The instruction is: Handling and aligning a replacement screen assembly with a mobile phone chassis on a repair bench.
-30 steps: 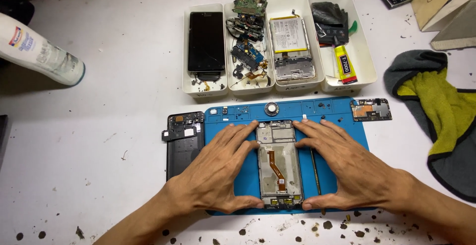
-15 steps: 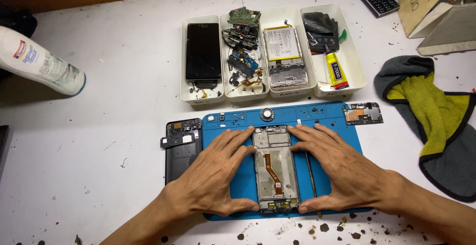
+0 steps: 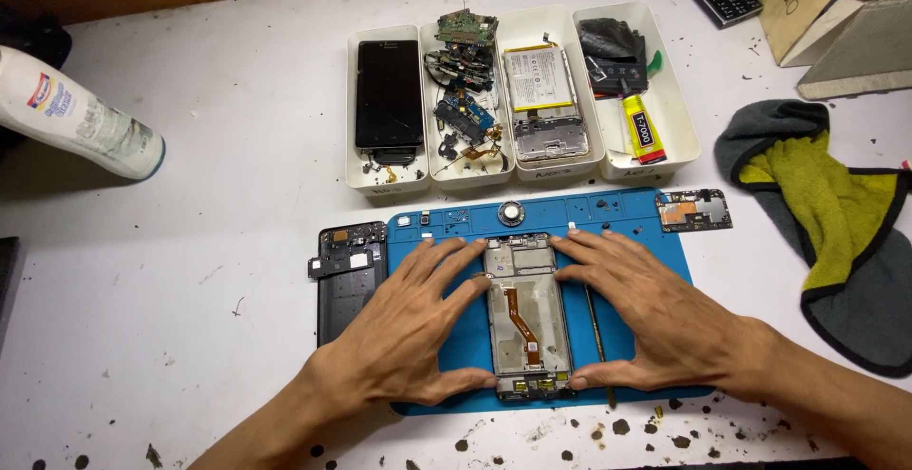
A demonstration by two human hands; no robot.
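Both arms are bare from the wrist up as far as they show, with no sleeve or cuff on either. The left hand [image 3: 404, 327] wears no glove, ring or watch, and the right hand [image 3: 665, 323] is just as plain. The fingers are long and slim with short nails.

four white trays [image 3: 384, 183], one blue mat [image 3: 655, 242], two cloths [image 3: 836, 232]

Bright even overhead light, soft shadows under hands, sharp focus
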